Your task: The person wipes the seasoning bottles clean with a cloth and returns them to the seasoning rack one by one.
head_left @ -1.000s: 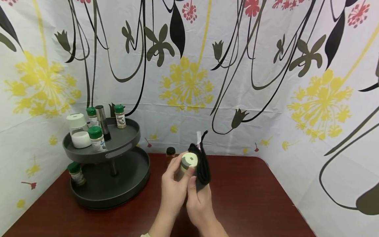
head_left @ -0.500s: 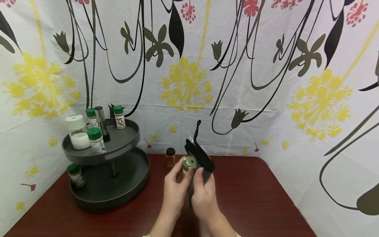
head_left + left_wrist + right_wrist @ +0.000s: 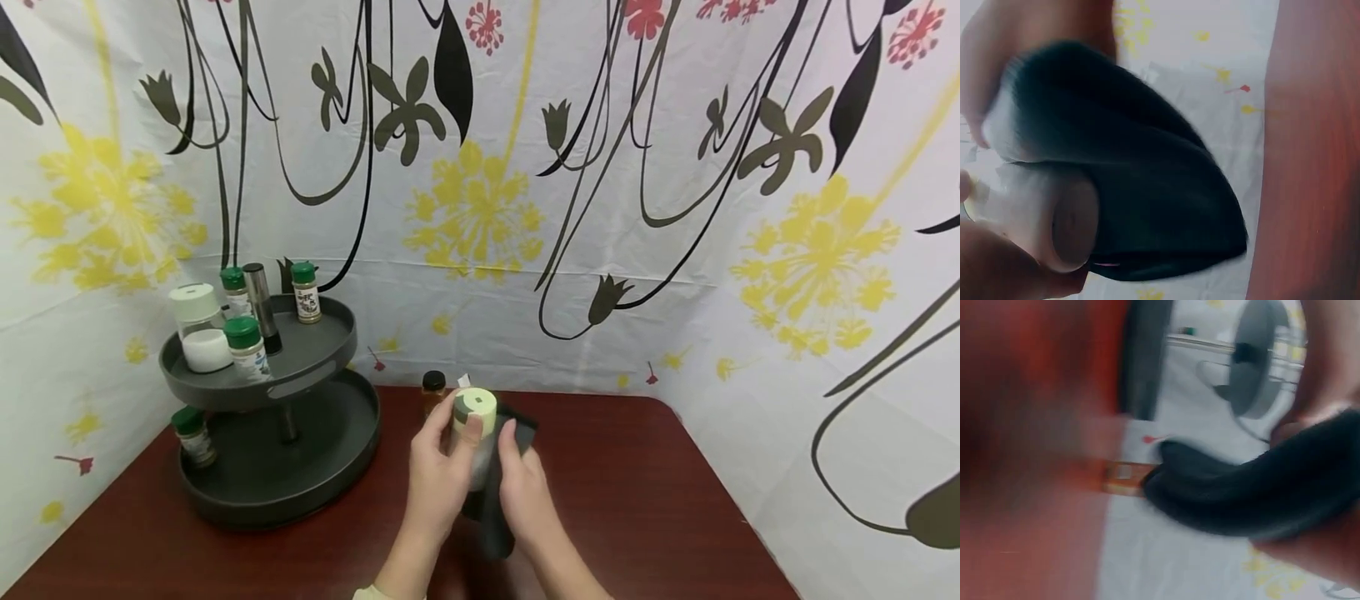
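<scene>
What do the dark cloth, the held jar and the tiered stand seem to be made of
The dark cloth looks like soft, matte fabric, from its folds. The held jar seems glass or clear plastic, smooth and apparently translucent; its pale, opaque lid is probably plastic. The tiered stand could be plastic or coated metal: smooth dark grey, faint sheen.

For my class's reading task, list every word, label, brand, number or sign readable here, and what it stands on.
None can be read.
Green-capped jars, upper tray: labels too small.
Green-capped jar, lower tray: likewise.
Black-capped bottle: any text too blurred.
Held jar: any text unreadable.
</scene>
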Available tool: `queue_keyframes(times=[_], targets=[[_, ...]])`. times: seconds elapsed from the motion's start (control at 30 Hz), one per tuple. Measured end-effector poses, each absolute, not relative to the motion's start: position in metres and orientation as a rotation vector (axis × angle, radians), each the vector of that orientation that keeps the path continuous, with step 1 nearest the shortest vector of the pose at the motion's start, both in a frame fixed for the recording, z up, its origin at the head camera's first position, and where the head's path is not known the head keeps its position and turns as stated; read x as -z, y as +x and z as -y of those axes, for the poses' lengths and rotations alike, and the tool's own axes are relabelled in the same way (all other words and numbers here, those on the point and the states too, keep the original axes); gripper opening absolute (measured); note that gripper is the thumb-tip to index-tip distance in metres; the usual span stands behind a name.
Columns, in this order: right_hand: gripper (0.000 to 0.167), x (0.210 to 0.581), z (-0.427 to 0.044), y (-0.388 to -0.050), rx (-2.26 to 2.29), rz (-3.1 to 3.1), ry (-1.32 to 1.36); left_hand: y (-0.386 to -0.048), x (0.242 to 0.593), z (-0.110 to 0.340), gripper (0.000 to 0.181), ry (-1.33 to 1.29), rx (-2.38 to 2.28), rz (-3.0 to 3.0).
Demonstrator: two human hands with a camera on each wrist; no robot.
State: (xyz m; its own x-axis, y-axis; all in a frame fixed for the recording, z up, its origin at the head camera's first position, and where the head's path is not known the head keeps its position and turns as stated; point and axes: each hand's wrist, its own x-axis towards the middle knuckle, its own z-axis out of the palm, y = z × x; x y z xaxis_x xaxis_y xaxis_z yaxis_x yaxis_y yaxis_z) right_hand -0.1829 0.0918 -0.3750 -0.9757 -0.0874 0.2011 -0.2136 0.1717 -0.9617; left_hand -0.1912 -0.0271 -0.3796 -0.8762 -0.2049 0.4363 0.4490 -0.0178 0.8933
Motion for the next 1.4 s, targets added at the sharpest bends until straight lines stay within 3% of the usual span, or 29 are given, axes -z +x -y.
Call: queue_keyframes(times=[0.07,0.2,0.3,0.43,0.53,0.73,0.83,1.1,1.4], targets=[[0.067,0.364,-0.089,-0.181,-1.944,2.249,0.317,-0.191,0.381,0.024,0.048,-0.252,1.969,1.839],[0.045,0.354,-0.075,-0.174,-1.823,1.944,0.604,-0.187,0.386,0.017,0.043,-0.235,2.069,1.813],[0.051,0.361,-0.066,-0.174,-1.587,1.824,0.746,-0.186,0.387,0.017,0.042,-0.247,2.088,1.747],[0.047,0.381,-0.065,-0.174,-1.476,1.961,0.644,-0.187,0.382,0.025,0.042,-0.237,1.999,1.693],[0.041,0.391,-0.069,-0.172,-1.674,2.128,0.489,-0.187,0.377,0.031,0.041,-0.189,2.026,1.612],[0.076,0.381,-0.073,-0.164,-2.445,1.879,0.314,-0.189,0.366,0.027,0.035,-0.162,2.248,1.255],[0.076,0.373,-0.07,-0.155,-2.512,1.735,0.31,-0.188,0.362,0.02,0.026,-0.143,2.311,1.139],[0.063,0.358,-0.068,-0.151,-2.352,1.548,0.418,-0.18,0.358,0.013,0.025,-0.274,2.546,0.956],[0.079,0.36,-0.077,-0.158,-2.948,1.49,0.374,-0.181,0.356,0.012,0.028,-0.503,2.427,0.873]])
